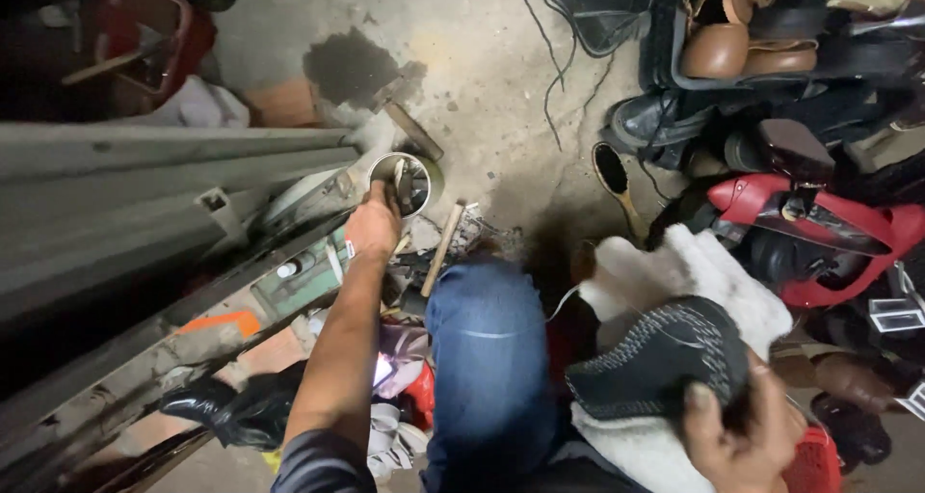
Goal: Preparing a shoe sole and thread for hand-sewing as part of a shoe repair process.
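My left hand [374, 225] reaches forward to a round metal tin [407, 183] on the floor, and its fingers close on a small tool standing inside it. My right hand [740, 433] holds a black shoe [665, 356] with white stitching across its sole, sole side up, over a white fleecy cloth [665, 273] on my lap. My knee in blue jeans [487, 344] lies between the two hands.
A grey metal frame [164, 194] runs along the left. On the concrete floor lie a hammer [409, 122], a wooden-handled tool [443, 250] and a shoe brush [617, 185]. Brown and black shoes [732, 50] and a red bag [819, 238] pile at the right.
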